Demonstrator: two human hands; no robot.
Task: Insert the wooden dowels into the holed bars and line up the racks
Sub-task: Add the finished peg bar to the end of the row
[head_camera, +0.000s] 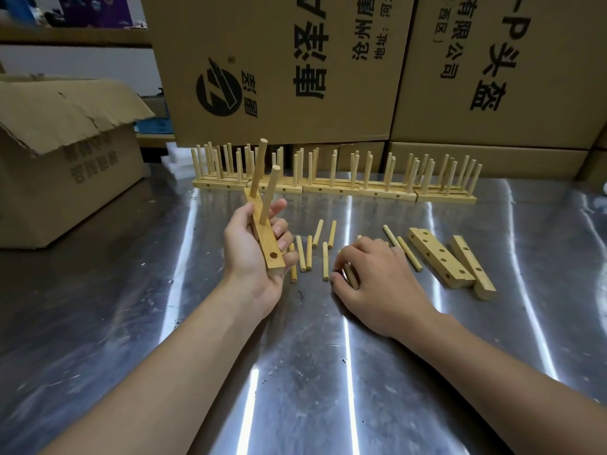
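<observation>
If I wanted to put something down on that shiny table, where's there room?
The steel table is bare between the open box and the left hand gripping a bar, right of the spare bars, and in front between the forearms. Crowded mid-table: loose dowels around the right hand, pinching a dowel, with finished racks behind.

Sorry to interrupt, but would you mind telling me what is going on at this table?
A person is assembling wooden racks. The left hand holds a bar with two dowels standing in it and its near hole empty. The right hand pinches a loose dowel among others on the table. Two empty bars lie to the right, and finished racks stand in a row at the back.
</observation>
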